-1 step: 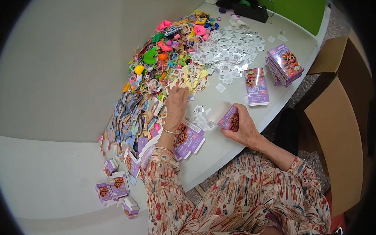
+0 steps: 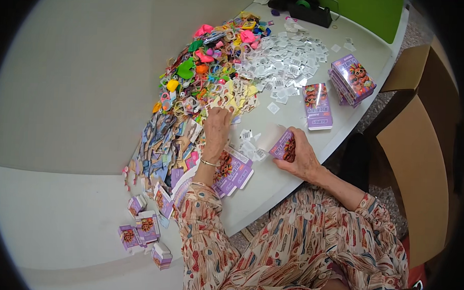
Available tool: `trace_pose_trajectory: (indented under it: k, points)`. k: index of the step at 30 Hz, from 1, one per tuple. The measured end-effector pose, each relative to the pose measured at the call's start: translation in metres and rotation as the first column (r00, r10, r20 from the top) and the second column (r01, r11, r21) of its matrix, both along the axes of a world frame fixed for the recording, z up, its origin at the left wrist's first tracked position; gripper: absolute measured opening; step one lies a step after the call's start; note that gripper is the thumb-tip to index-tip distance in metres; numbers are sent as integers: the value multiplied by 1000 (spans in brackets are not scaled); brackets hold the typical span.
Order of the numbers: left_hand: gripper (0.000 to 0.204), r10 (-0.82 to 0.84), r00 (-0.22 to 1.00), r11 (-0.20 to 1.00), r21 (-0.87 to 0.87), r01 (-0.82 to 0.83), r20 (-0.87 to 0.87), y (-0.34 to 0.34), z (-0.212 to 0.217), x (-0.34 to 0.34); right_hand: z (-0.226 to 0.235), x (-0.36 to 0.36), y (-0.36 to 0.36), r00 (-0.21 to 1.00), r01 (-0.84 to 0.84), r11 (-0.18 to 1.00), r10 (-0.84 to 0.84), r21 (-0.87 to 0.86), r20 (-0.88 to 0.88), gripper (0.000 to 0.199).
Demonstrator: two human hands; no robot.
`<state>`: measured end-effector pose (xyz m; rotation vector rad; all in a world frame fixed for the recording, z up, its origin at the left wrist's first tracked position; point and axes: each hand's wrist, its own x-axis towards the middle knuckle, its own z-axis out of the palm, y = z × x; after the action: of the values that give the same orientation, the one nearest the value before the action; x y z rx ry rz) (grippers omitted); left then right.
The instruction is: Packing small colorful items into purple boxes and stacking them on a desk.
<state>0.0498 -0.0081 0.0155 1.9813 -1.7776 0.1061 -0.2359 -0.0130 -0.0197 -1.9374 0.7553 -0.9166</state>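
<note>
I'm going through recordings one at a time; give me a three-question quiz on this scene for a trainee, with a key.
1. Which hand holds a purple box?
2. True or false: a bracelet circles the left wrist.
3. The fingertips of the left hand are nearest to:
A) the tape dispenser
B) pale yellow pieces
C) the cardboard carton

Key: 1. The right hand. 2. True. 3. B.

Left hand (image 2: pixel 218 128) stretched forward, turned down; right hand (image 2: pixel 304 160) curled, right forearm (image 2: pixel 343 189) slanting inward.
</note>
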Motion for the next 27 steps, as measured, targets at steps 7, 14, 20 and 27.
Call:
trace_pose_trajectory:
  k: [7,14,20,27]
  points:
    - [21,-125,922,989,-31,146,365,-1,11,-19,-1,-4,-3,1000,18,999,-19,-44,-14,82]
    - [22,-104,914,989,138,53,392,6,2,-6,-1,1,1,1000,10,999,-11,-42,-16,83]
    - [12,-44,982,988,-138,70,183,13,17,4,1,0,0,1000,12,998,-13,-59,-19,82]
    - [14,23,588,992,-54,-113,-809,34,49,-19,16,4,0,996,21,985,-35,-170,-81,79]
